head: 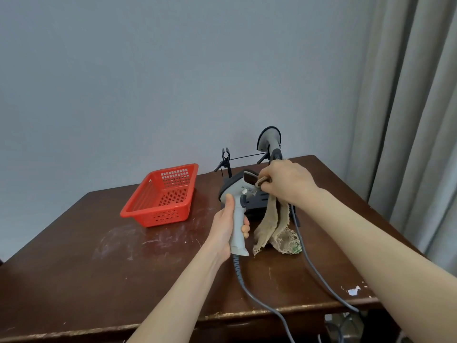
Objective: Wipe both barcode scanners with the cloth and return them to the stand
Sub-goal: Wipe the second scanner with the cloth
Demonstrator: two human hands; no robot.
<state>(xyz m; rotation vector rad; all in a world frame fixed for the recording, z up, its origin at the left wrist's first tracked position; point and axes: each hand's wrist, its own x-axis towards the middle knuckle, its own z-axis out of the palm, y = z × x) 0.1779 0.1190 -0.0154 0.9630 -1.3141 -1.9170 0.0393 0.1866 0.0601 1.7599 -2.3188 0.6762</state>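
Left of the stand [226, 162] sits a red perforated basket [162, 199]. The left hand [226, 227] wraps the handle of a grey, dark-headed scanner [238, 201] before the stand. The right hand [286, 185] pinches a frayed beige cloth [272, 229] at its dark window. A second scanner [269, 142] rests on the stand's right side. No lettering is legible.

basket [160, 199] on table [99, 256], left of stand [226, 160] | second scanner [269, 141] on stand's right end, at table's back | held scanner [237, 196] before stand, in left hand [226, 229] | cloth [274, 226] hangs from right hand [288, 183], right of held scanner
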